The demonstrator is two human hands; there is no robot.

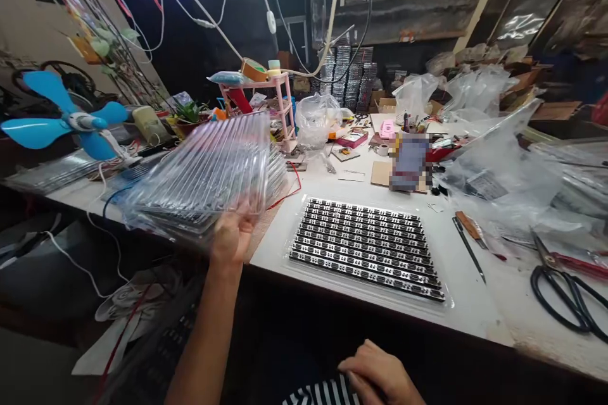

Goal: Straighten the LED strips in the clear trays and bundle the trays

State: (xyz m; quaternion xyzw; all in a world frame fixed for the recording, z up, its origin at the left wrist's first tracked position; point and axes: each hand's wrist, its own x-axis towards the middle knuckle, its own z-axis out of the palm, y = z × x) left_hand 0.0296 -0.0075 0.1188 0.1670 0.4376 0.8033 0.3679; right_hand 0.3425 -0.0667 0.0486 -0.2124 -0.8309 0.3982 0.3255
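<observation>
My left hand (232,231) grips the near right corner of a clear ribbed plastic tray (213,164). This tray is tilted, and its grooves look bare. Beneath it, more clear trays lie stacked at the table's left, partly hidden. My right hand (380,372) is low in front of the table, by a black-and-white striped cloth (327,391). Its fingers are curled together, with nothing seen in them. Between the hands, on the white table, lies a clear tray (446,266) filled with rows of black strips (365,247) bearing silvery parts.
On the right lie black-handled scissors (560,297), a thin pointed tool (468,247) and plastic bags (503,171). A blue-bladed fan (80,120) stands at the left. Behind are a pink rack (285,111) and a pixelated device (409,161). Cables (332,12) hang overhead.
</observation>
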